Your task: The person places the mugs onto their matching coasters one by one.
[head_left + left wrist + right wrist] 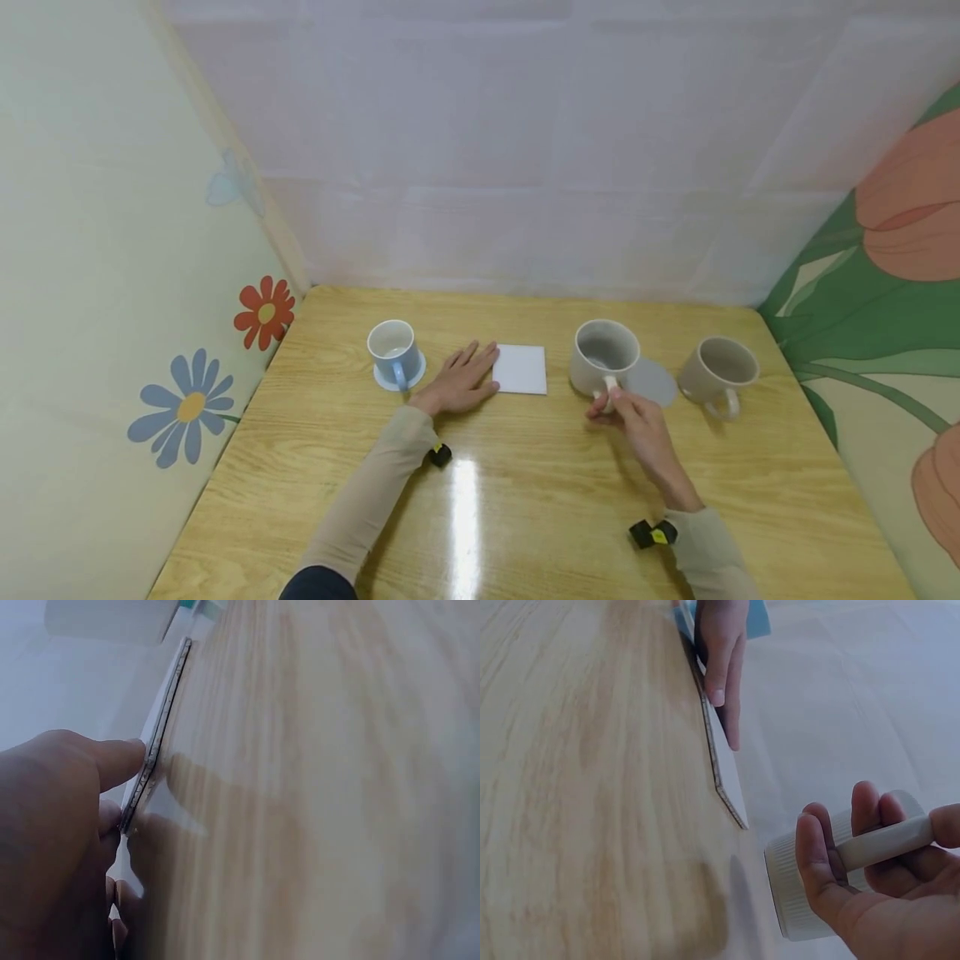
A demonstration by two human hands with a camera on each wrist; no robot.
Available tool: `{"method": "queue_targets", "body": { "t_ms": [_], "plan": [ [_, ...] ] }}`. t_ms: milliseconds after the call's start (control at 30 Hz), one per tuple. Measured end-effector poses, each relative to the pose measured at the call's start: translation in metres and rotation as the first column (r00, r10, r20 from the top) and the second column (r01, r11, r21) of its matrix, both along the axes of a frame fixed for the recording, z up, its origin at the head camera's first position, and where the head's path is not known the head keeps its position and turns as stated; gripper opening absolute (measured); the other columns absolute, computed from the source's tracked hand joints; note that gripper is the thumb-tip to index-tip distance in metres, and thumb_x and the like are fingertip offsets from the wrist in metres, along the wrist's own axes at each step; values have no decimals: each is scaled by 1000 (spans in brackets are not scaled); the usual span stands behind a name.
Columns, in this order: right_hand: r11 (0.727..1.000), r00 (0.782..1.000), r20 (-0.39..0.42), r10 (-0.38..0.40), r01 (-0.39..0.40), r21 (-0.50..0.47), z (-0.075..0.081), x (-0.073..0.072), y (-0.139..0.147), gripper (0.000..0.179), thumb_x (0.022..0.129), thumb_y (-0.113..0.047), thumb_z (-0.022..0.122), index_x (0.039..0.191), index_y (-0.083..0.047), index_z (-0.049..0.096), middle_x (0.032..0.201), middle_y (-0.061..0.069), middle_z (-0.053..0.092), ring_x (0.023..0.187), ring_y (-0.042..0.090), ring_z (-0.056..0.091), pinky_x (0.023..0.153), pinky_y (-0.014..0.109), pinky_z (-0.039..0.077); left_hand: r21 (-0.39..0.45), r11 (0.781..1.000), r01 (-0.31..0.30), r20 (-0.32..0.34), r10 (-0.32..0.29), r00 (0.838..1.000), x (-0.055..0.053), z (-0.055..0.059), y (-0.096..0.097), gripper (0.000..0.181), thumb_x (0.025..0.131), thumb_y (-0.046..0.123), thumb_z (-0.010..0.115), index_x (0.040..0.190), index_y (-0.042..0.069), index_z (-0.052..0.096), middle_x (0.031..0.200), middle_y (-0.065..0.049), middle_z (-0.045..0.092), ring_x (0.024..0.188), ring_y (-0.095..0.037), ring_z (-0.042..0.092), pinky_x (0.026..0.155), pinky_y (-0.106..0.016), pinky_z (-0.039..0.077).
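Observation:
My right hand [637, 425] grips the handle [885, 844] of a large whitish mug [585, 371] with a ribbed side. In the right wrist view, the mug's base looks lifted off the table. My left hand [461, 385] lies to the left of a square white coaster [521, 369], fingers straight and spread. Its thumb and fingertips touch the coaster's left edge, as the left wrist view also shows. Just right of the held mug is a round grey coaster [654, 383], partly covered by the mug in the head view.
A small light-blue mug [388, 364] stands on a round pale-blue coaster [384, 382] at the left. Toward the right edge of the wooden table [570, 517] stands a grey-beige mug [703, 382]. A white sheet [510, 167] hangs behind the table, with flower-patterned panels at both sides.

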State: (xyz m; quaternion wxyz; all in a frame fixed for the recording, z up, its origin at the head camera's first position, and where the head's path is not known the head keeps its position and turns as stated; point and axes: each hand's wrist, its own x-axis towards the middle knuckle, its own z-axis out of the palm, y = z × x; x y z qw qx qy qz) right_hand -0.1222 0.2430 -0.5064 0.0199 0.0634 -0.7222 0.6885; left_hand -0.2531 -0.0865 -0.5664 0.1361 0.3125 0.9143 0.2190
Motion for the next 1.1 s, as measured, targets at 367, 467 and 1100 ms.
{"method": "queue_targets", "body": {
  "t_ms": [367, 467, 1100],
  "plan": [
    [999, 999, -50, 19, -20, -27, 9, 1, 1, 49, 117, -16, 41, 103, 29, 58, 96, 19, 76, 89, 15, 77, 85, 31, 66, -28, 1000, 13, -17, -13, 1000, 11, 18, 4, 67, 115, 43, 37, 173, 16, 15, 181, 1, 6, 167, -35, -4, 136, -53, -2],
    [998, 998, -61, 29, -32, -45, 11, 2, 1, 49, 117, -15, 41, 103, 29, 57, 96, 17, 76, 89, 15, 77, 85, 32, 66, -56, 998, 10, -26, -12, 1000, 13, 20, 5, 67, 116, 43, 37, 173, 17, 15, 180, 2, 6, 167, -35, -3, 136, -53, -1],
    [997, 996, -81, 41, -46, -57, 26, 0, -1, 50, 117, -15, 42, 101, 30, 56, 95, 9, 76, 88, 13, 78, 85, 30, 66, -53, 999, 4, -13, -5, 1000, 10, 13, 5, 68, 115, 45, 36, 173, 18, 13, 181, 3, 2, 167, -33, -8, 135, -53, -5]
  ]
}}
